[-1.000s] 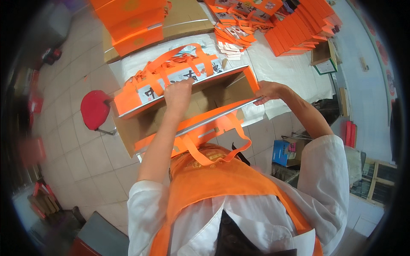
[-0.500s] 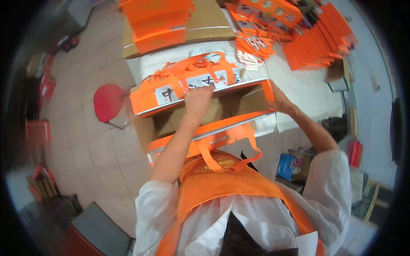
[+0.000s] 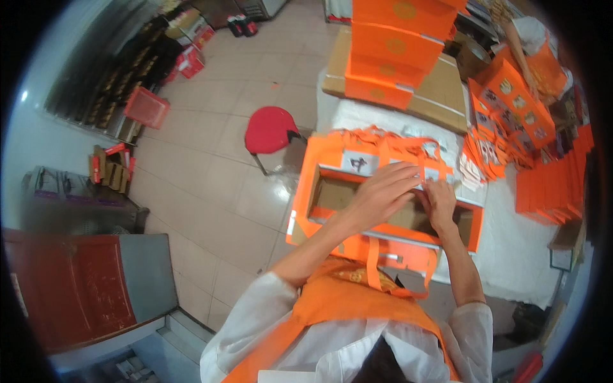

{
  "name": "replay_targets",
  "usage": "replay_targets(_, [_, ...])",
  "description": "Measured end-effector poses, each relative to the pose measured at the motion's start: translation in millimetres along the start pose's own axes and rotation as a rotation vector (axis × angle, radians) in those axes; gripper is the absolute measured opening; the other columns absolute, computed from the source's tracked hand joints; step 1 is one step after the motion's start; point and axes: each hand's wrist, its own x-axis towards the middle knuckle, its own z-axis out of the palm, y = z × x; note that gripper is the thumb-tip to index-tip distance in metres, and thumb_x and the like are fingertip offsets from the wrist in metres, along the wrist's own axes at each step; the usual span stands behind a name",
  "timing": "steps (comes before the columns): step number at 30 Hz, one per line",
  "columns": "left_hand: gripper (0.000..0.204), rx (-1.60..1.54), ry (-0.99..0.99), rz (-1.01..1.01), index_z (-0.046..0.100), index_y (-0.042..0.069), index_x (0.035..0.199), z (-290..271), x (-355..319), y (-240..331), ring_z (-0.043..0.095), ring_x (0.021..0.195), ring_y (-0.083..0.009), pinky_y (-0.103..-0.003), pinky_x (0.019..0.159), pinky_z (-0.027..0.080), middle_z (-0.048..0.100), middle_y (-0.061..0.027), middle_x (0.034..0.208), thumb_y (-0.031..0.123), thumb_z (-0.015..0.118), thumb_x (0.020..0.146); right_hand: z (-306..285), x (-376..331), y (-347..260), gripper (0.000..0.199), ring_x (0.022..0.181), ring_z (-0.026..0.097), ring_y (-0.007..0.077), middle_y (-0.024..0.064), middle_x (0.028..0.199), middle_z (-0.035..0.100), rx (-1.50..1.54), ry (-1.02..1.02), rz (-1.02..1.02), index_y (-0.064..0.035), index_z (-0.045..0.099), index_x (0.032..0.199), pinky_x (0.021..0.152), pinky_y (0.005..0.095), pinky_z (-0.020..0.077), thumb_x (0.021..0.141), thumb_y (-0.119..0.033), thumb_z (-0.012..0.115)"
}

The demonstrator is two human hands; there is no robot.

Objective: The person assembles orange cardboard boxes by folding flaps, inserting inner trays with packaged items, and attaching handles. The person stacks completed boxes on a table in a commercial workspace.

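An orange box [image 3: 300, 214] with a bare brown cardboard inside stands open in front of me at the table's near edge. On its far side is a white printed panel [image 3: 359, 161] with a bunched orange strap [image 3: 426, 145]. Another orange strap [image 3: 373, 263] hangs on the near side, against my apron. My left hand [image 3: 385, 193] reaches over the opening, its fingers stretched out toward the far rim. Right beside it, my right hand [image 3: 440, 199] has its fingers curled at that rim, near the strap. Whatever those fingers hold is hidden.
Stacked orange boxes [image 3: 389, 60] stand on a flat brown carton [image 3: 440, 96] behind. To the right lie a pile of orange straps [image 3: 488, 153] and folded orange boxes [image 3: 549, 188], with another person's arm [image 3: 520, 54] beyond. A red stool [image 3: 269, 129] stands left.
My right hand has left the box's right end and come to the far rim beside my left hand. My left fingers have stretched out. The view has turned left.
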Motion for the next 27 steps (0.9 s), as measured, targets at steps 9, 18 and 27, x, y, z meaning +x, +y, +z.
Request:
replay_targets(9, [0.048, -0.526, 0.112, -0.978, 0.038, 0.002, 0.130, -81.4, -77.6, -62.4, 0.039, 0.121, -0.0170, -0.030, 0.100, 0.032, 0.042, -0.0082, 0.132, 0.020, 0.054, 0.089, -3.9, 3.5, -4.8, 0.027, 0.075, 0.051, 0.0241, 0.0056, 0.074, 0.055, -0.009, -0.051, 0.034, -0.0073, 0.057, 0.081, 0.066, 0.0358, 0.0371, 0.061, -0.012, 0.074])
replay_targets(18, [0.043, -0.153, -0.014, -1.010, 0.046, 0.005, 0.115, -69.6, -79.6, -71.9, 0.051, 0.102, -0.0176, -0.030, 0.086, 0.042, 0.053, -0.0069, 0.112, 0.004, 0.062, 0.075, -2.7, 3.4, -3.8, 0.024, 0.076, 0.051, 0.0246, 0.0059, 0.075, 0.055, -0.051, -0.032, 0.005, -0.0080, 0.056, 0.081, 0.068, 0.0356, 0.0379, 0.065, -0.015, 0.072])
replay_targets(27, [0.031, 0.378, -0.041, -0.829, 0.054, 0.004, 0.105, -57.4, -75.5, -82.6, 0.056, 0.092, -0.0402, -0.043, 0.078, 0.045, 0.060, -0.0237, 0.093, -0.003, 0.049, 0.074, -0.2, -3.9, -2.0, 0.023, 0.073, 0.050, 0.0217, 0.0027, 0.071, 0.053, 0.025, 0.018, 0.000, -0.0098, 0.054, 0.078, 0.065, 0.0348, 0.0372, 0.065, -0.017, 0.072])
